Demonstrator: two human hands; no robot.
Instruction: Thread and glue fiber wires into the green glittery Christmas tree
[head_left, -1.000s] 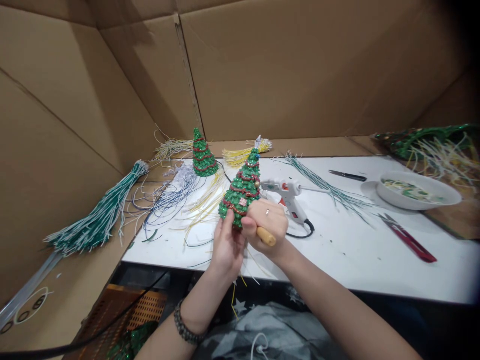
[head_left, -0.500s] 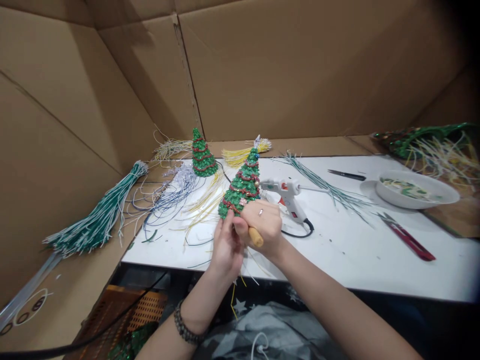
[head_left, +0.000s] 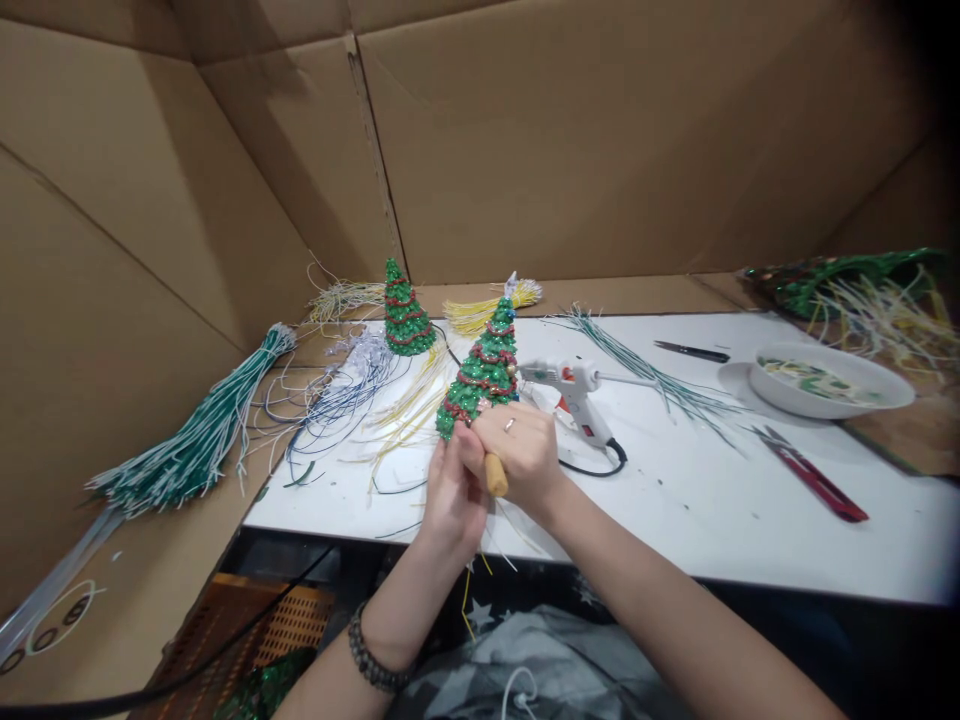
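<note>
Decorated Christmas tree [head_left: 486, 360], miniature: green, with red garland and a pale ornament at the tip; leaning slightly, held between the person and the glue gun [head_left: 577, 395], over the near part of the worktop [head_left: 675, 535]. Left hand [head_left: 457, 495]: closed on the tree's lower left part, thumb to the front, most fingers hidden. Right hand [head_left: 517, 445]: curled into a fist round a yellowish handle [head_left: 496, 476], its butt toward the viewer, working end concealed; a ring [head_left: 509, 425] worn on one finger. Both hands together at the tree's base, right before the lower right portion; whether the base meets the worktop cannot be told. Adjacent pieces: second tree [head_left: 407, 320], upright, behind and to the left; yellow strands [head_left: 412, 410], loose, left of the hands; red-handled snips [head_left: 821, 485] and white bowl [head_left: 817, 402] of clippings, well to the right.
</note>
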